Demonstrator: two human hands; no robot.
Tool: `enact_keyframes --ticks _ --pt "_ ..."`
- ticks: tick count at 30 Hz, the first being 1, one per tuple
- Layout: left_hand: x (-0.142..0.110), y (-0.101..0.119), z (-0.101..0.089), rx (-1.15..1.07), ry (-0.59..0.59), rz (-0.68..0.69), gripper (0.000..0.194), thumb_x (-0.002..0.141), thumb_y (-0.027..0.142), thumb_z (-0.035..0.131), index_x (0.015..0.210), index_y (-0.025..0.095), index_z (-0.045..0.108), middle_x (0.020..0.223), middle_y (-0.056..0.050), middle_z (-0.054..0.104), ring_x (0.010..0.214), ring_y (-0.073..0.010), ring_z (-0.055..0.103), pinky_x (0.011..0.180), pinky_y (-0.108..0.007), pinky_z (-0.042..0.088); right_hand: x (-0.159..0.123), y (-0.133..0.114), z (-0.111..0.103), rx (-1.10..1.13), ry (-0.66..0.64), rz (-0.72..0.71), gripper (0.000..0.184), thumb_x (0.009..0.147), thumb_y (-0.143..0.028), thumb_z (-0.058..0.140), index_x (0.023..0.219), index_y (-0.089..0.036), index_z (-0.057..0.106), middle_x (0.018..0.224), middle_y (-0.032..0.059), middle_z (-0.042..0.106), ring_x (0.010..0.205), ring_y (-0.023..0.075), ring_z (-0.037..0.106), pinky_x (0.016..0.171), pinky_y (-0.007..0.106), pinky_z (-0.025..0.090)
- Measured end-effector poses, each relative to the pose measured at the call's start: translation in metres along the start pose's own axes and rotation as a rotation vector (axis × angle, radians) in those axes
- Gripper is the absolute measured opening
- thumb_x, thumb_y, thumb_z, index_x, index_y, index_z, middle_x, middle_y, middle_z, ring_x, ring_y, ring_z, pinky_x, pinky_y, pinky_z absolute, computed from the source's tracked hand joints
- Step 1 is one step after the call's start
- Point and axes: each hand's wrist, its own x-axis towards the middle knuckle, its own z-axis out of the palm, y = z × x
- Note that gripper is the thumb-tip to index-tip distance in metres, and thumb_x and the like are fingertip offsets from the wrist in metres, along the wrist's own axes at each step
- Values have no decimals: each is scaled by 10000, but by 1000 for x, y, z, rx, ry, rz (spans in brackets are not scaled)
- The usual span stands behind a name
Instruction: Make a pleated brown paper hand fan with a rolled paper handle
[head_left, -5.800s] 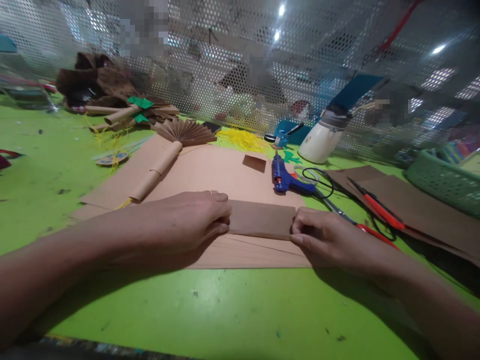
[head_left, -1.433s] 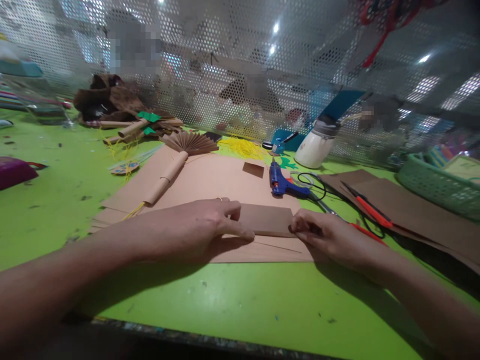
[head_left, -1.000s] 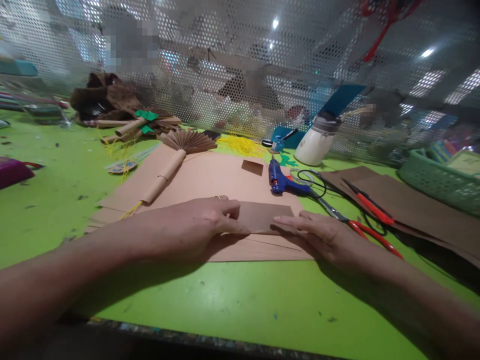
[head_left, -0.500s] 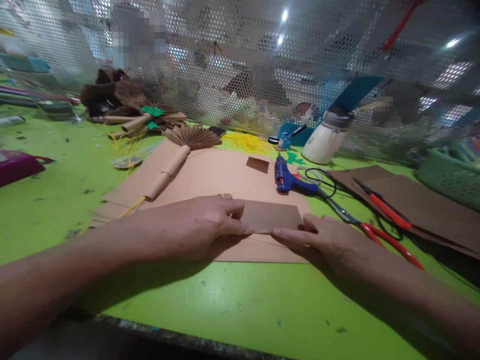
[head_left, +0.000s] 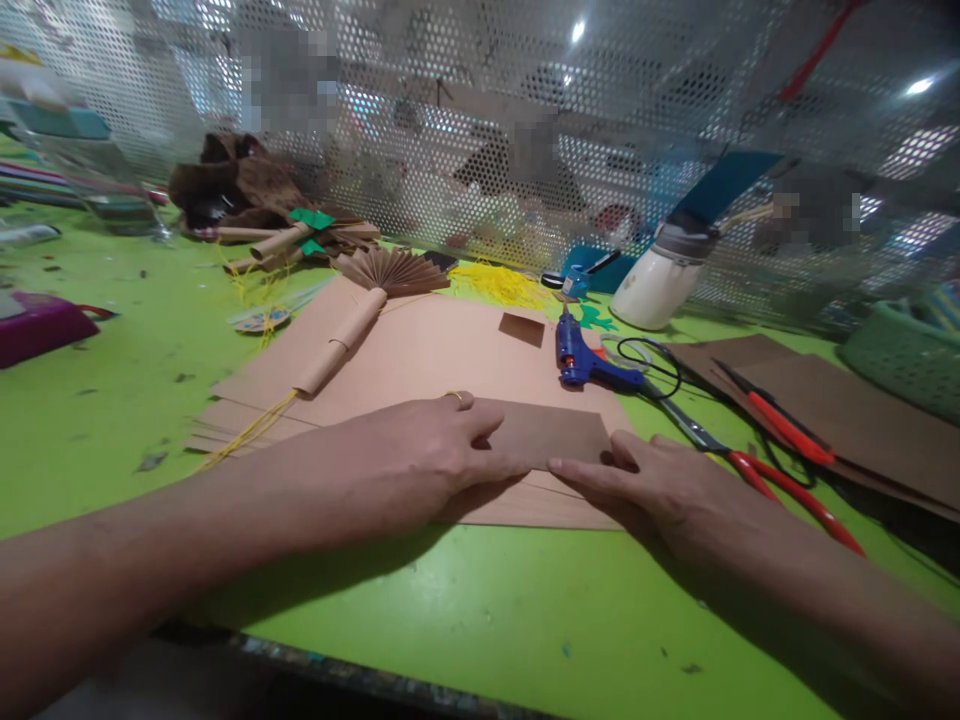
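A brown paper strip (head_left: pixel 559 435) lies flat on a stack of tan paper sheets (head_left: pixel 442 345). My left hand (head_left: pixel 457 450) grips its left part, thumb along the near edge and fingers curled over the top. At the right end my right hand (head_left: pixel 660 485) pinches the strip, its thumb also on the near edge. The two thumb tips are close together. Beyond the hands, a small folded brown piece (head_left: pixel 523 328) rests on the sheets. A rolled paper tube (head_left: pixel 345 340) with yellow strands lies on the stack's left side, near a pleated paper fan (head_left: pixel 394 270).
A blue glue gun (head_left: pixel 592 365) lies right of the stack, beside red-handled scissors (head_left: pixel 802 500) and a red-and-black tool (head_left: pixel 787 420). Brown sheets (head_left: pixel 892 410) and a green basket (head_left: pixel 900 345) are farther right. A white bottle (head_left: pixel 660 285) and yellow shreds (head_left: pixel 499 283) stand behind.
My left thumb has slid right along the strip's near edge, closer to my right thumb. The whole view has shifted slightly; my right hand keeps its hold.
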Motion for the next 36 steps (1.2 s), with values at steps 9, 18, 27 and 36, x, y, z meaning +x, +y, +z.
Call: enact_keyframes --ticks 9,18,27,36 --pt "2 3 0 39 -63 5 297 860 130 533 1130 215 623 890 -81 581 813 -228 524 687 -322 398 -2 -1 2 -10 53 20 494 964 -251 458 1405 -466 399 836 33 535 630 157 491 535 257 312" --pt "2 0 -1 70 -82 -5 241 888 168 510 1082 223 642 862 -78 565 791 -224 507 645 -318 369 -4 -5 -4 58 51 35 375 984 -320 429 1330 -443 505 805 30 551 669 184 525 542 269 336" --pt "4 2 -2 32 -6 -31 189 936 218 482 942 227 670 843 -68 565 759 -202 480 647 -323 340 -9 9 1 205 248 74 390 971 -230 394 1326 -287 546 779 40 513 634 172 505 525 273 390" --pt "9 0 -2 -54 14 90 223 900 98 475 1001 199 647 879 -69 644 861 -214 573 766 -338 428 -4 -15 -11 210 245 -43 235 948 -229 496 1137 -203 632 1165 119 595 1097 284 467 883 457 460"
